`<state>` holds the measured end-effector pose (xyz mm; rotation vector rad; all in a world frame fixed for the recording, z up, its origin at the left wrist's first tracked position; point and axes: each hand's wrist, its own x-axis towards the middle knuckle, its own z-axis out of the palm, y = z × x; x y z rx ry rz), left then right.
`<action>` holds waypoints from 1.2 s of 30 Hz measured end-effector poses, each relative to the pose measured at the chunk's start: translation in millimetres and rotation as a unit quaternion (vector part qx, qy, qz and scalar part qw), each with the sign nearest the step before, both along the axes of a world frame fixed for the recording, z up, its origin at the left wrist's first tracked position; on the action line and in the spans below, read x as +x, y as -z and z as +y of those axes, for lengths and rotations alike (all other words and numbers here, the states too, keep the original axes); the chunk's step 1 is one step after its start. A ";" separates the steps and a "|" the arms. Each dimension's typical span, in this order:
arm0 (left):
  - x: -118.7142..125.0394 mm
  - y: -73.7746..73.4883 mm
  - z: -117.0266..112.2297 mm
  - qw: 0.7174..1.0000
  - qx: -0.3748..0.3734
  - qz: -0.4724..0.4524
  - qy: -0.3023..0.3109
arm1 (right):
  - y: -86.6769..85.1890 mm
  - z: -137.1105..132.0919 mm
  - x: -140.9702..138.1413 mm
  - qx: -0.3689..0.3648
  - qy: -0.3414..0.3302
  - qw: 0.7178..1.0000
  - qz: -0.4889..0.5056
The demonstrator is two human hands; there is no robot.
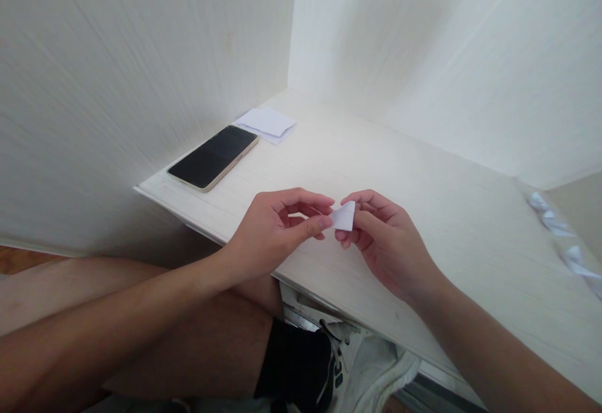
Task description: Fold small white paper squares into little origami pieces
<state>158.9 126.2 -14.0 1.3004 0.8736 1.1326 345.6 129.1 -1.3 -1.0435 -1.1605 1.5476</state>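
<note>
A small folded piece of white paper is held between my two hands, just above the near edge of the white tabletop. My left hand pinches its left end between thumb and fingers. On the other side, my right hand grips the paper's right part, with some fingers behind it. The paper's right part stands up as a flat, squarish face, while its left end is partly covered by my left fingertips.
A phone with a dark screen lies at the left of the tabletop. Behind it are white paper sheets. Several small folded paper pieces line the right edge. Walls rise at the left and back. My legs and a shoe are below.
</note>
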 end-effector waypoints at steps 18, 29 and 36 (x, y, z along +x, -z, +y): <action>-6.9 2.3 9.4 0.998 -0.026 -0.042 0.047 | 1.9 3.4 15.5 0.045 -0.097 0.994 -0.022; -9.3 7.3 12.6 0.975 -0.091 -0.171 0.110 | 10.2 6.6 14.4 0.012 -0.040 0.999 0.019; -8.0 8.7 12.7 0.969 -0.133 -0.193 0.081 | 12.0 4.3 8.3 0.034 -0.006 0.999 0.016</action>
